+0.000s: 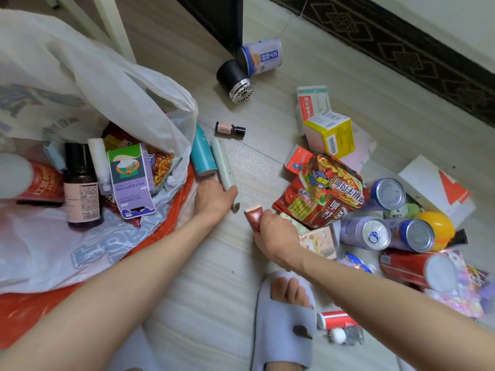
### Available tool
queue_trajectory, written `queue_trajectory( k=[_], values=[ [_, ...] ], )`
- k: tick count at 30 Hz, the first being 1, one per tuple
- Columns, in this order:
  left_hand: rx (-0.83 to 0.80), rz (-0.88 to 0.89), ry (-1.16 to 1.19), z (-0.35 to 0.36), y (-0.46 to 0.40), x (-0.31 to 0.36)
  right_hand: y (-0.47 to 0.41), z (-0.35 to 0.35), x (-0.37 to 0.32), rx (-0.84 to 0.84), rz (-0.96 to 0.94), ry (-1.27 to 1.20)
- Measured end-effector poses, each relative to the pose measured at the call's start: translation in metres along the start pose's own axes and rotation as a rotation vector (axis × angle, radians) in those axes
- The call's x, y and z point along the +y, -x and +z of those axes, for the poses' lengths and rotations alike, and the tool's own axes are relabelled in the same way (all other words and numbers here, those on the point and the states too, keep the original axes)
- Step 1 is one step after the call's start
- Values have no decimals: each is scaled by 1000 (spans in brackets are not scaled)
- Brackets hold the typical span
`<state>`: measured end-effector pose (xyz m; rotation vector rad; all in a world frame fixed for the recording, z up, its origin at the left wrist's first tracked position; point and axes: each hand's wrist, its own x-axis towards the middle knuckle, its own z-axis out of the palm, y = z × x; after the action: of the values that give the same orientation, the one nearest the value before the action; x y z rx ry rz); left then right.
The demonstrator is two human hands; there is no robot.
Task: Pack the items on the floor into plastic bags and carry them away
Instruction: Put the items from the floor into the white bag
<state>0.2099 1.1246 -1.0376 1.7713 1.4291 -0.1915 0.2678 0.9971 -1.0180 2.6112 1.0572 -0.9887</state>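
Observation:
A white plastic bag point(88, 84) lies open on the left, over an orange bag point(24, 314). Inside it are a dark bottle point(81, 188), a purple box point(131, 180) and noodle packs. My left hand point(211, 200) grips a pale green tube point(223, 164) beside a teal tube point(201, 153) at the bag's mouth. My right hand point(276, 234) holds a small red-brown item point(254, 214) just above the floor. To its right lie a red noodle pack point(321, 188) and drink cans point(367, 232).
A small brown bottle point(230, 129), a black cylinder point(235, 81) and a blue-white can point(263, 57) lie further off by a dark furniture leg. Boxes point(329, 132) and a white carton point(436, 188) sit at right. My slippered foot point(286, 317) is below.

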Motion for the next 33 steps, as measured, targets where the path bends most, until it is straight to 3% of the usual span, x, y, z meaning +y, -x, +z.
queue_trajectory(
  k=[5,10,14,19,23,27,31,33],
  values=[
    [-90,-87,35,-16,13,-14,6,-11,9,110,9,-494],
    [-163,-76,301,-47,42,-35,30,-19,-2,158,84,-908],
    [-134,13,426,-87,70,-68,44,-31,-30,96,-78,-838],
    [154,-26,524,-140,86,-113,43,-58,-93,47,-253,-779],
    [310,-123,598,-168,71,-138,23,-65,-151,-32,-231,-757],
    [376,-190,565,-174,48,-144,-4,-66,-202,23,-226,-618],
    [394,-190,519,-176,29,-136,-21,-64,-231,82,-198,-699],
    [393,-203,565,-180,21,-135,-23,-64,-235,6,-224,-737]
  ],
)
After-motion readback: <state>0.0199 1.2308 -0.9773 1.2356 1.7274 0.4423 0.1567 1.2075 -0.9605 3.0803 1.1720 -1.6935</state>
